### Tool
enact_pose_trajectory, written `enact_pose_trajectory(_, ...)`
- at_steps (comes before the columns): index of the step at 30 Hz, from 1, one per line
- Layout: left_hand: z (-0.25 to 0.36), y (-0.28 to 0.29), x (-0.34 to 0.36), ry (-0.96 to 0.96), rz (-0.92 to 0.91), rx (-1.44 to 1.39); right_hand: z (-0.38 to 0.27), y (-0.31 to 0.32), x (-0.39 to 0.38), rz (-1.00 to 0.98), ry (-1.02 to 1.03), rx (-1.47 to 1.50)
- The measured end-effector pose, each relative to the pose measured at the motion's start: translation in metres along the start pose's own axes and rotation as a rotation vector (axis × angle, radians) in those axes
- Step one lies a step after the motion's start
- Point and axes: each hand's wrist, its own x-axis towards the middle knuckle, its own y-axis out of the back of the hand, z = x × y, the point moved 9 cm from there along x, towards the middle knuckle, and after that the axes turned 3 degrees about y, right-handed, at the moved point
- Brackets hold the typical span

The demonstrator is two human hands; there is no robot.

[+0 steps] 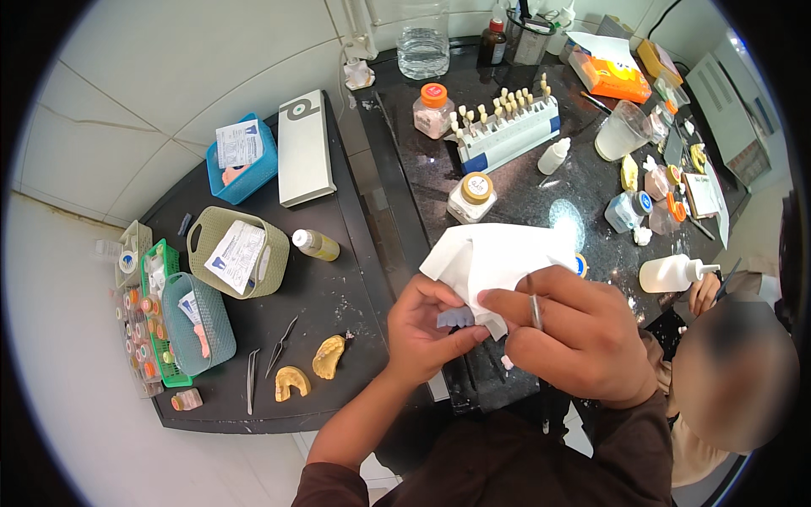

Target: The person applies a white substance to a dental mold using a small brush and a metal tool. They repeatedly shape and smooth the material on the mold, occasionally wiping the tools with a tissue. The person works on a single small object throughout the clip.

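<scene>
My left hand (422,338) pinches a small grey-blue row of tooth-shaped pieces (454,318) just below a folded white tissue (507,258). My right hand (570,342) has its bent fingers on the tissue, pressing it near the grey piece; a silver band shows on one finger. Behind the tissue stands a jar with a gold lid (471,203). To the left of my hands, on the dark side bench (355,397), lie two yellow dental casts (291,380) and two metal tweezers (251,380).
Baskets (241,253) and a yellow bottle (317,245) are on the left. The black counter (405,127) holds a tooth shade guide (507,135), jars, a glass (621,131) and a white pump bottle (667,275). A co-worker (718,380) sits at the right, a hand (703,296) near that bottle.
</scene>
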Motion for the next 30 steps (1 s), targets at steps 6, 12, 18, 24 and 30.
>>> enact_pose_trajectory(6, -0.001, 0.001, 0.001, 0.003, -0.022, -0.049, 0.003, -0.016, -0.002, -0.026, 0.035, 0.068)
enact_pose_trajectory(12, -0.002, 0.003, 0.002, 0.009, -0.036, -0.05, 0.002, -0.016, 0.002, -0.002, 0.062, 0.097)
enact_pose_trajectory(18, -0.007, 0.005, 0.001, 0.059, -0.003, -0.077, 0.009, -0.01, 0.001, 0.056, 0.049, 0.109)
enact_pose_trajectory(24, -0.001, -0.003, 0.004, 0.068, -0.028, -0.123, 0.023, 0.014, -0.006, 0.356, 0.003, 0.04)
enact_pose_trajectory(30, -0.006, 0.003, 0.001, 0.065, -0.02, -0.087, 0.01, -0.011, -0.003, 0.053, 0.125, 0.071)
